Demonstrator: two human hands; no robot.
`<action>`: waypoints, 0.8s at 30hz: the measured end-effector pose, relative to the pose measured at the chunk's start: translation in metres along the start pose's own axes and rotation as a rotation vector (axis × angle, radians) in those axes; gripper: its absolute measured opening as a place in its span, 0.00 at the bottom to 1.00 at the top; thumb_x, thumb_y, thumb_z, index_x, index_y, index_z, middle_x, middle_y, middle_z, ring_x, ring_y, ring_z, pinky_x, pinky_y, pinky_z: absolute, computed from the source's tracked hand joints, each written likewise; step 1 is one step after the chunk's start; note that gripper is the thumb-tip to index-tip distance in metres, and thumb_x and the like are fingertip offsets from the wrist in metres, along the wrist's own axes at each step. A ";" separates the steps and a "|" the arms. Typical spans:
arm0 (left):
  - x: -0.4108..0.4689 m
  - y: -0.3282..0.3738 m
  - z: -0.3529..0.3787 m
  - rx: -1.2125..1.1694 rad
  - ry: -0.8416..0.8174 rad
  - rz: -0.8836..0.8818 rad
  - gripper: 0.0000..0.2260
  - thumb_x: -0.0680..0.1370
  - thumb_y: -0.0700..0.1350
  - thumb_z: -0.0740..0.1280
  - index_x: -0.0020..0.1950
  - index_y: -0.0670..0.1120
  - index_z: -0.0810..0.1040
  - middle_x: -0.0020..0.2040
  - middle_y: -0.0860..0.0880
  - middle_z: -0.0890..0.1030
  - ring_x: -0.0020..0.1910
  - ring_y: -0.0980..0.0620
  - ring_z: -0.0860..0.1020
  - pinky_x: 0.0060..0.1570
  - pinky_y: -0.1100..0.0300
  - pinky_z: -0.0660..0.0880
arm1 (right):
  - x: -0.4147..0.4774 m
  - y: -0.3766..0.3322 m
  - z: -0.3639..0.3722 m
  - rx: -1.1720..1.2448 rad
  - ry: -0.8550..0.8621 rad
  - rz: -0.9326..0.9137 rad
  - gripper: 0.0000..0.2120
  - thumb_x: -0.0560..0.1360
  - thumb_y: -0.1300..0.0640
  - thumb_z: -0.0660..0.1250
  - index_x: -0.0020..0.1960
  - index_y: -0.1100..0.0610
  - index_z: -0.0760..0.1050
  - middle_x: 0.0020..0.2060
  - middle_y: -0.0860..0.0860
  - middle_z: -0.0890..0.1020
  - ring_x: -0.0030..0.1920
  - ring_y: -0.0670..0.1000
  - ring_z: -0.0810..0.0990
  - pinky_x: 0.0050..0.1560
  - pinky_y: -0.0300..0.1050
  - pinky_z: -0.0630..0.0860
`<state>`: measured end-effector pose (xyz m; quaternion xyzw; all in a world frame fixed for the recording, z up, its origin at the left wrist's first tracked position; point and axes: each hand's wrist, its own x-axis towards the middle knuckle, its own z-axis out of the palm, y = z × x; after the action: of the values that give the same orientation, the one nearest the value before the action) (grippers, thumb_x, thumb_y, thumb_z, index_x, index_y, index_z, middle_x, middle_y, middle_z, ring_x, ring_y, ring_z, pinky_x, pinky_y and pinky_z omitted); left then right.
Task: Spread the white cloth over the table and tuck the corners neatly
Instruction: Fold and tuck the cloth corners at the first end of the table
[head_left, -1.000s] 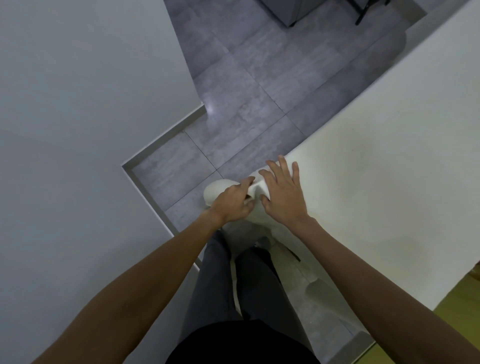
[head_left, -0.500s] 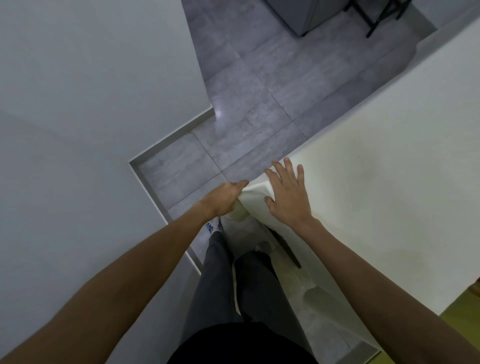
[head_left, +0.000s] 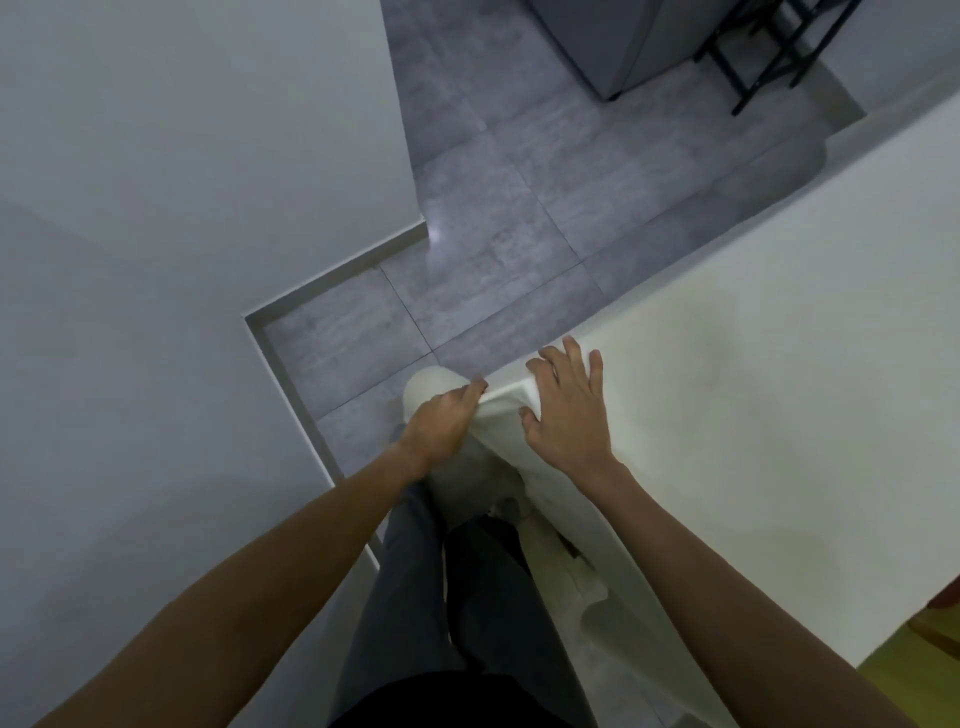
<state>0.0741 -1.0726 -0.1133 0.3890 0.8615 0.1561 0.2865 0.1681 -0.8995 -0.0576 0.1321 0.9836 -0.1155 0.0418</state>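
The white cloth (head_left: 769, 415) covers the table on the right, reaching its near-left corner and hanging over the near side. My right hand (head_left: 569, 415) lies flat with fingers spread on the cloth at that corner, pressing it down. My left hand (head_left: 441, 421) is just off the corner, fingers closed on a bunched fold of the cloth that drapes down past the table edge. The table itself is hidden under the cloth.
A white wall (head_left: 156, 260) with a stepped corner stands close on the left. Grey floor tiles (head_left: 519, 208) run between wall and table. A grey cabinet (head_left: 623, 47) and black chair legs (head_left: 753, 57) are at the far end. My legs stand below the corner.
My left hand has gathered the loose cloth at the corner and pulled it down and outward. My right hand stays pressed on the corner, shifted slightly.
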 end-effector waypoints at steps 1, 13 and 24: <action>-0.002 0.004 0.008 -0.028 0.033 -0.024 0.27 0.76 0.38 0.68 0.74 0.42 0.65 0.64 0.39 0.77 0.56 0.39 0.79 0.53 0.46 0.77 | 0.000 0.000 0.001 0.009 0.011 -0.001 0.28 0.67 0.54 0.71 0.66 0.57 0.72 0.67 0.56 0.73 0.75 0.61 0.62 0.76 0.66 0.52; -0.013 0.076 0.062 -0.504 0.303 -0.383 0.17 0.81 0.43 0.59 0.69 0.43 0.68 0.60 0.43 0.79 0.56 0.44 0.79 0.56 0.48 0.77 | 0.002 0.001 0.003 0.104 0.081 -0.010 0.25 0.69 0.49 0.60 0.63 0.57 0.73 0.69 0.57 0.73 0.76 0.62 0.61 0.76 0.66 0.51; 0.003 0.142 0.077 -1.088 0.425 -0.596 0.24 0.78 0.56 0.67 0.70 0.46 0.68 0.52 0.57 0.79 0.48 0.62 0.80 0.54 0.56 0.80 | 0.001 0.003 0.002 0.051 0.017 -0.017 0.29 0.69 0.46 0.71 0.66 0.54 0.71 0.72 0.54 0.70 0.78 0.59 0.57 0.78 0.63 0.47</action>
<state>0.2024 -0.9750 -0.1046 -0.1062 0.7683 0.5570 0.2969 0.1676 -0.8973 -0.0606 0.1259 0.9817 -0.1399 0.0288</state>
